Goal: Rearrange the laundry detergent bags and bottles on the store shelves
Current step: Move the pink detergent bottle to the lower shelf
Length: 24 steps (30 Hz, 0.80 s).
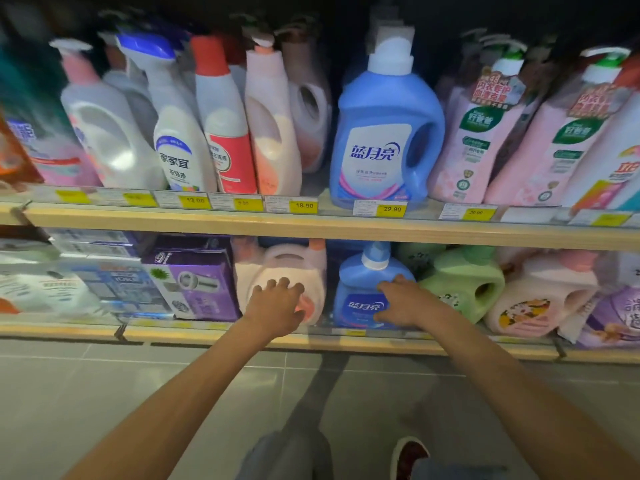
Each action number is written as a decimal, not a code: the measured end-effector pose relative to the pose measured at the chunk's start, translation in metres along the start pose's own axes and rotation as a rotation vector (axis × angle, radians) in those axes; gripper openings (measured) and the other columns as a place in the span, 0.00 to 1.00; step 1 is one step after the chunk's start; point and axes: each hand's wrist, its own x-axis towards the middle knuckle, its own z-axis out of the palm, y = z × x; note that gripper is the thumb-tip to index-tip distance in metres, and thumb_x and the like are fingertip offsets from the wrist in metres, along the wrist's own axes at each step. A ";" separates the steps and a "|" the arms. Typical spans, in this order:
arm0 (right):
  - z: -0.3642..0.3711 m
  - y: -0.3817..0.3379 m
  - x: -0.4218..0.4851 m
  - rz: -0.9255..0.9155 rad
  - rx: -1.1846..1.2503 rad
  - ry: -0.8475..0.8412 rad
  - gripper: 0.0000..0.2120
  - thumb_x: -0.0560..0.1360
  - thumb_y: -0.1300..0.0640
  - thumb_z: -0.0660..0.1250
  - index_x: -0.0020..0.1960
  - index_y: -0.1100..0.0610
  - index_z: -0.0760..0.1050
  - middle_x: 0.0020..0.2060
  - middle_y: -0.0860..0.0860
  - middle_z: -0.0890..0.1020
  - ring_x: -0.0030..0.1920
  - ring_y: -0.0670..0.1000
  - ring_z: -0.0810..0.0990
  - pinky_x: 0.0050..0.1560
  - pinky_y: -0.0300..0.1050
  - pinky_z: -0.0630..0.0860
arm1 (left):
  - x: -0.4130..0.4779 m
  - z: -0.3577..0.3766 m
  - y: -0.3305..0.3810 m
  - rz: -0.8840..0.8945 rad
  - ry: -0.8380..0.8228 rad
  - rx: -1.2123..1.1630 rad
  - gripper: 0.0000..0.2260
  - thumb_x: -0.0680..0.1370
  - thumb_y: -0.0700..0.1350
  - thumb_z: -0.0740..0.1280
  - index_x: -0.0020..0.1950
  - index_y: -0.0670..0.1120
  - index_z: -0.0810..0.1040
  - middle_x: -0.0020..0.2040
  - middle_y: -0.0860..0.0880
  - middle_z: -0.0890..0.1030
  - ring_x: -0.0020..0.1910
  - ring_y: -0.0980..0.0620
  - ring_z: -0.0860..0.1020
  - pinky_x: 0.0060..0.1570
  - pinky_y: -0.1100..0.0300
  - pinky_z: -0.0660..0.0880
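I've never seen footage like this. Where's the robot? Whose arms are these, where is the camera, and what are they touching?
There is no robot here: these are a person's two bare arms, filmed by one camera worn on the head, looking forward and down at store shelves. The left hand lies with spread fingers on a pale pink jug on the lower shelf. The right hand grips the small blue bottle beside it. A green bottle stands further right.
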 end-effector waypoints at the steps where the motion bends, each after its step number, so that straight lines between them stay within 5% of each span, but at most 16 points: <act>1: -0.007 -0.006 -0.002 -0.015 -0.028 0.019 0.34 0.74 0.42 0.69 0.74 0.52 0.63 0.70 0.59 0.65 0.69 0.62 0.67 0.66 0.55 0.71 | -0.005 -0.007 -0.003 -0.014 0.009 0.010 0.22 0.80 0.56 0.62 0.72 0.49 0.68 0.69 0.45 0.73 0.68 0.41 0.72 0.63 0.44 0.70; 10: -0.075 -0.062 -0.044 -0.122 -0.124 0.103 0.35 0.77 0.43 0.66 0.78 0.51 0.56 0.72 0.58 0.65 0.70 0.62 0.66 0.64 0.55 0.69 | -0.058 -0.090 -0.031 -0.098 -0.005 0.063 0.22 0.81 0.58 0.61 0.73 0.53 0.68 0.72 0.46 0.70 0.71 0.42 0.69 0.65 0.43 0.69; 24: -0.239 -0.121 -0.194 -0.016 -0.256 0.134 0.27 0.76 0.43 0.65 0.72 0.51 0.65 0.67 0.54 0.69 0.68 0.58 0.70 0.64 0.54 0.69 | -0.163 -0.307 -0.056 -0.105 0.033 0.006 0.21 0.81 0.56 0.62 0.73 0.52 0.69 0.73 0.46 0.69 0.71 0.41 0.68 0.66 0.42 0.68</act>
